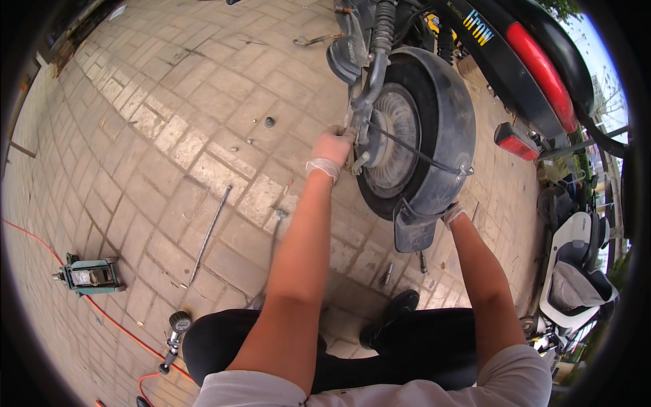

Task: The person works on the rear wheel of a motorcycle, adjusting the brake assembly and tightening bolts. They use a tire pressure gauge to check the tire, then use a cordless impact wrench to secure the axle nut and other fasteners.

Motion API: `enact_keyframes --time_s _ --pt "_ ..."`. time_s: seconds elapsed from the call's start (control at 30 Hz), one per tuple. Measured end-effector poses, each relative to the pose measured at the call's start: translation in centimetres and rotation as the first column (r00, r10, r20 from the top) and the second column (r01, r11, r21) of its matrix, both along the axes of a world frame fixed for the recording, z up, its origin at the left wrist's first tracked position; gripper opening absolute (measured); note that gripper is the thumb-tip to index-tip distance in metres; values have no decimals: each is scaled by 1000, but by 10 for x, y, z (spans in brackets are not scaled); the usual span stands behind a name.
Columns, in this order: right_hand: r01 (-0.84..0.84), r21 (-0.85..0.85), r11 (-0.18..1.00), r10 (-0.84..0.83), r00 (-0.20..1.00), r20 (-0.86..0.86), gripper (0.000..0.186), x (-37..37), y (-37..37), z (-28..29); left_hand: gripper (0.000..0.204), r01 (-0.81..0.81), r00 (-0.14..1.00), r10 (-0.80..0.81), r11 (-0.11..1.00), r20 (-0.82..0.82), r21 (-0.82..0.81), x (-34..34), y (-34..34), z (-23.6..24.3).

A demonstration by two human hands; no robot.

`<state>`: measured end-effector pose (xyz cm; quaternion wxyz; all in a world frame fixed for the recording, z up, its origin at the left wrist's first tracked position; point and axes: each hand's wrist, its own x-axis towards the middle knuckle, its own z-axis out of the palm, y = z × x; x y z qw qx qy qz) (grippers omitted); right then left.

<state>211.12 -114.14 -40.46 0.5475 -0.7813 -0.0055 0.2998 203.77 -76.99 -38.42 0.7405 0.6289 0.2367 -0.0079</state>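
Note:
A scooter's rear wheel stands before me, dusty at the hub and partly covered by a grey-black fender. My left hand, in a thin translucent glove, is closed at the hub's left side by the swingarm end. What its fingers grip is hidden. My right hand, also gloved, reaches behind the lower right of the fender, beside the mud flap; its fingers are out of sight. A black cable runs from the axle area across the wheel to a bracket on the fender.
Left on the paving lie a long metal bar, a green jack, an orange hose and a gauge-topped air tool. A black cap and small parts lie farther off. Sockets lie near my shoe. A white scooter stands right.

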Motion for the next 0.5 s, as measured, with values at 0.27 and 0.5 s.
enact_keyframes --time_s 0.27,0.5 --pt "674 605 424 -286 734 -616 41 -100 76 -131 32 -144 988 146 989 -42 41 5 -10 -12" --pt "717 628 301 -227 694 -684 43 -103 117 -138 34 -192 955 215 973 205 -126 11 -8 -22"
